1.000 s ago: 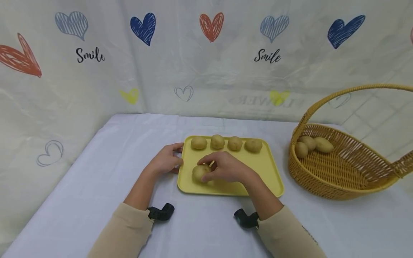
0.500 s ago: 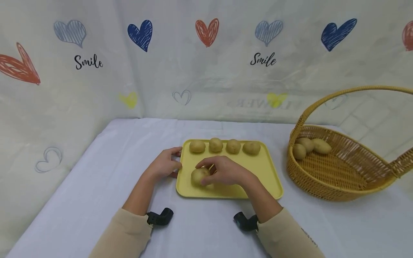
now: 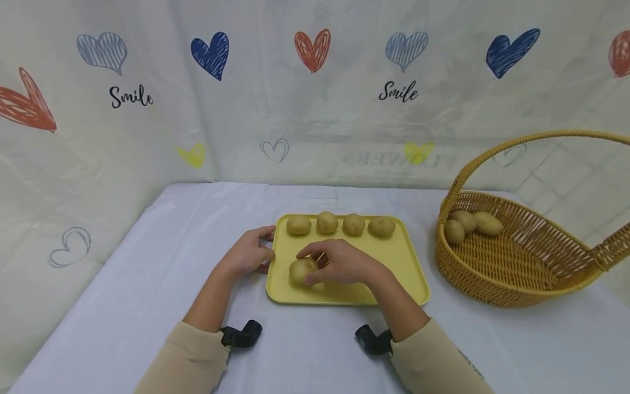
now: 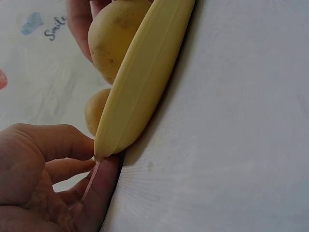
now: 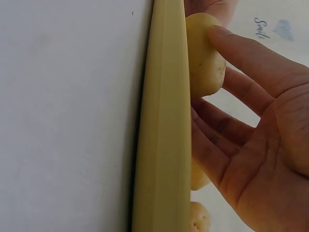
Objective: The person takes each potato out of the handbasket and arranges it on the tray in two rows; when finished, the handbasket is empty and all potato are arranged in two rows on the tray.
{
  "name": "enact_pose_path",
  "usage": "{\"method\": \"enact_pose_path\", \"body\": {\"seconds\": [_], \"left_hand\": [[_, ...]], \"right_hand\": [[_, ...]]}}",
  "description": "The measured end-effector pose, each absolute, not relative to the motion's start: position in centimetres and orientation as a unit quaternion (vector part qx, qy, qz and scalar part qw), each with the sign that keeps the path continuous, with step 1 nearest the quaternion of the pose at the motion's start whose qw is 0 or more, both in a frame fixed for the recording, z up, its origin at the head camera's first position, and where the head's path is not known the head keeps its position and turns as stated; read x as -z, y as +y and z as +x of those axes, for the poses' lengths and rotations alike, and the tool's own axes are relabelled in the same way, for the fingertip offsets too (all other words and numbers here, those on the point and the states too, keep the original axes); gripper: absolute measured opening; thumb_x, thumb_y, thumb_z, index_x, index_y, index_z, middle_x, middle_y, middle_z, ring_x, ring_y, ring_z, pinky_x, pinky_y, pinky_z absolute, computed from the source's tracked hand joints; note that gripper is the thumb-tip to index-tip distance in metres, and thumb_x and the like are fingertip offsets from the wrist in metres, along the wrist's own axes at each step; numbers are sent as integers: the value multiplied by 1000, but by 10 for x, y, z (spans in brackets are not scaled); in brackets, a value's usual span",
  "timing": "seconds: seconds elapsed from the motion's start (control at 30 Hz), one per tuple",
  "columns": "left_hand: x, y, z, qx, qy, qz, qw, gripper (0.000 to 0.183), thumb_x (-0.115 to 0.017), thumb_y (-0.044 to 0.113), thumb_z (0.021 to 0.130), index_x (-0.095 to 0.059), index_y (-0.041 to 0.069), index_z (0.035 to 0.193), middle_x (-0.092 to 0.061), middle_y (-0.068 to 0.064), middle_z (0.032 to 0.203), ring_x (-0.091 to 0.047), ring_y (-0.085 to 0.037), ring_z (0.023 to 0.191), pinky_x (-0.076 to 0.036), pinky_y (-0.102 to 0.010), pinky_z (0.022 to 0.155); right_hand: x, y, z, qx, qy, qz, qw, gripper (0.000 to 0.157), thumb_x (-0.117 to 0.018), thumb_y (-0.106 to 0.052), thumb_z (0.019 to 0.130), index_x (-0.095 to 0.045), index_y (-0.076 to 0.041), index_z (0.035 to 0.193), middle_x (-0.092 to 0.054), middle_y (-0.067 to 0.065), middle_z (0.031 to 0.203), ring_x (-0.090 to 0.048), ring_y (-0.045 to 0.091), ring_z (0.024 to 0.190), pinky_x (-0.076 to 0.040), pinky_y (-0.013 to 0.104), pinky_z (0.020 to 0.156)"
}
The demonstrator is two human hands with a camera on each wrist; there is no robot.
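Observation:
A yellow tray [image 3: 394, 268] lies on the white cloth. My left hand [image 3: 248, 253] is at its left side, and in the left wrist view the thumb and a finger [image 4: 63, 139] pinch the rim. My right hand [image 3: 346, 264] reaches over the tray and grips a round potato [image 3: 299, 271] at the tray's left front. In the right wrist view the thumb rests on this potato [image 5: 203, 58]; the tray wall hides its base. Several potatoes stand in a row along the back rim, from the leftmost potato [image 3: 298, 225] to the rightmost potato [image 3: 381, 226].
To the right of the tray stands a wicker basket [image 3: 467, 279] with a tall arched handle [image 3: 536, 137]. Three potatoes [image 3: 462, 220] lie at its left end. A white curtain [image 3: 246, 109] printed with hearts hangs behind the table.
The head view has tilted slightly, so the scene sits a little lower and to the left. Both hands, the tray and the potatoes keep their places relative to one another.

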State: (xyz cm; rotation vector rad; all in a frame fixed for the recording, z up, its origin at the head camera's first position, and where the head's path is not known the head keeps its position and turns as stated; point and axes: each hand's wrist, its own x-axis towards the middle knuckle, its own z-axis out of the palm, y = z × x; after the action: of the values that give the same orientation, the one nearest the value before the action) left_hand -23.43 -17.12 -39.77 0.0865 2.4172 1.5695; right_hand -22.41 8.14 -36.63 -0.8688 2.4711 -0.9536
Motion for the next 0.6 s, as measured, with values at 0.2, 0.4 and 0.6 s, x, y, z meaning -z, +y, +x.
{"method": "enact_pose_path", "body": {"seconds": [0.2, 0.4, 0.6], "left_hand": [[397, -172, -233, -536, 834, 27, 131, 81, -55, -5, 83, -35, 6, 161, -47, -16, 148, -63, -22, 99, -64, -36, 73], [396, -172, -233, -533, 835, 29, 132, 81, -55, -5, 83, -34, 5, 161, -46, -17, 148, -62, -22, 100, -64, -36, 73], [396, -170, -235, -539, 831, 36, 132, 81, -55, -5, 84, -33, 3, 161, -46, -18, 148, -63, -23, 101, -64, -36, 74]], "right_hand": [[365, 81, -223, 341, 872, -304, 176, 43, -83, -30, 86, -73, -22, 128, -72, -3, 119, -69, 14, 102, -57, 29, 86], [362, 84, -223, 344, 871, -301, 182, 45, -82, -32, 87, -72, -24, 130, -71, -5, 119, -69, 15, 106, -57, 29, 88], [354, 94, -223, 344, 876, -293, 168, 52, -81, -35, 87, -69, -20, 136, -71, -1, 121, -69, 20, 112, -57, 34, 92]]}}
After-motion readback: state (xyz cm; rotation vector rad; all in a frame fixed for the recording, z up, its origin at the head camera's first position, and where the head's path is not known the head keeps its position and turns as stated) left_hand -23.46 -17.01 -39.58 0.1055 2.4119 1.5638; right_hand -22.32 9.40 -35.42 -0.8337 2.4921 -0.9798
